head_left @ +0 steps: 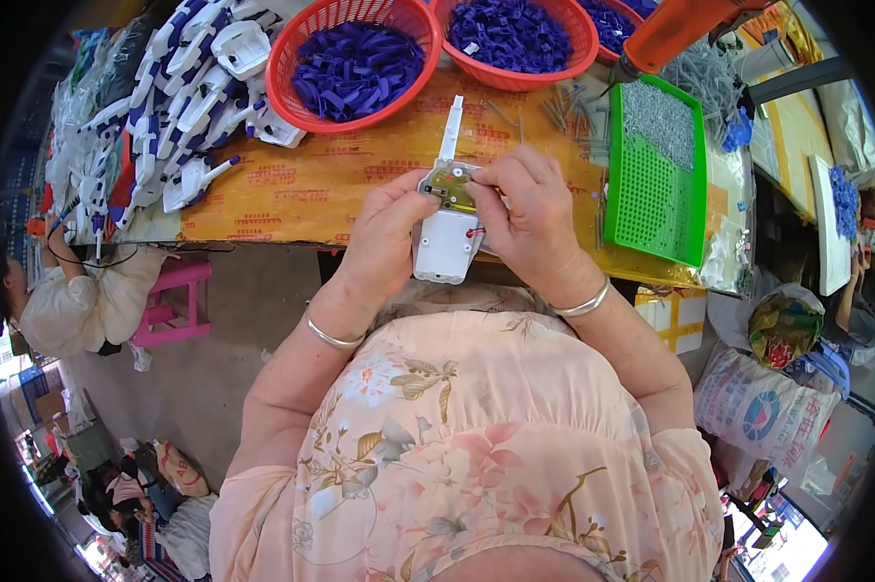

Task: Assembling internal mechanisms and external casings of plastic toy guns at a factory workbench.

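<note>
My left hand (381, 228) is closed around the left side of a white plastic housing (444, 247) with a long narrow stem pointing away from me. A greenish circuit board (450, 182) lies in the open middle of the housing, and a short red wire shows at its right edge. The thumb and fingers of my right hand (536, 215) are pinched together at the right edge of the board. Whatever sits between those fingertips is hidden or too small to make out.
Red baskets of purple plastic parts (360, 73) stand along the far side. White and purple assembled units (190, 92) are heaped at left. A green tray (656, 175) holds small metal pieces at right, below an orange power tool (685, 34). Loose screws (559, 107) lie beside it.
</note>
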`<state>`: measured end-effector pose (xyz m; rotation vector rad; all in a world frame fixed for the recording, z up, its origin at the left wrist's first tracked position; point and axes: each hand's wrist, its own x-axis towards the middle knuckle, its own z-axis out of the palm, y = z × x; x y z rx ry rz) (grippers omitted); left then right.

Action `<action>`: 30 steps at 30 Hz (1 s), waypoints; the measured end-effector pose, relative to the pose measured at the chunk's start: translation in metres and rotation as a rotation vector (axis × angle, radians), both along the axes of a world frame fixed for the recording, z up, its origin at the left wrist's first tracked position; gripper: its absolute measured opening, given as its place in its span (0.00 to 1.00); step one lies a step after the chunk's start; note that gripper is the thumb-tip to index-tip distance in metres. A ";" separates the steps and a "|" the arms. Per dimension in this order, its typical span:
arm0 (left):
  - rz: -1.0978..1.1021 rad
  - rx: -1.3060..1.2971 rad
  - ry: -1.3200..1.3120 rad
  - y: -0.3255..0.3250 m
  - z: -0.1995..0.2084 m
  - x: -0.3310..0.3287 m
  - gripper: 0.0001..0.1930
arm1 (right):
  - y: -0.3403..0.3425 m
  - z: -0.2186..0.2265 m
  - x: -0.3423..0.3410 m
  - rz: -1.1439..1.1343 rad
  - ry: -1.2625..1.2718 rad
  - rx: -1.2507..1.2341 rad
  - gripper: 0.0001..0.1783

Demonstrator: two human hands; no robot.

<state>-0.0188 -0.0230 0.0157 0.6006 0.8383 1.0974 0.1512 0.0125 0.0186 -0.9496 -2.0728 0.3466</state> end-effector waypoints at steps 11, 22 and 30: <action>0.028 -0.008 -0.030 0.000 0.002 0.003 0.18 | 0.004 0.011 0.008 0.147 0.209 -0.216 0.09; -0.003 -0.002 0.051 0.005 -0.002 0.005 0.21 | 0.046 0.066 0.042 -0.151 0.613 -0.020 0.12; 0.009 -0.003 0.044 0.006 -0.002 0.002 0.21 | 0.103 0.131 0.113 -0.437 0.503 0.711 0.18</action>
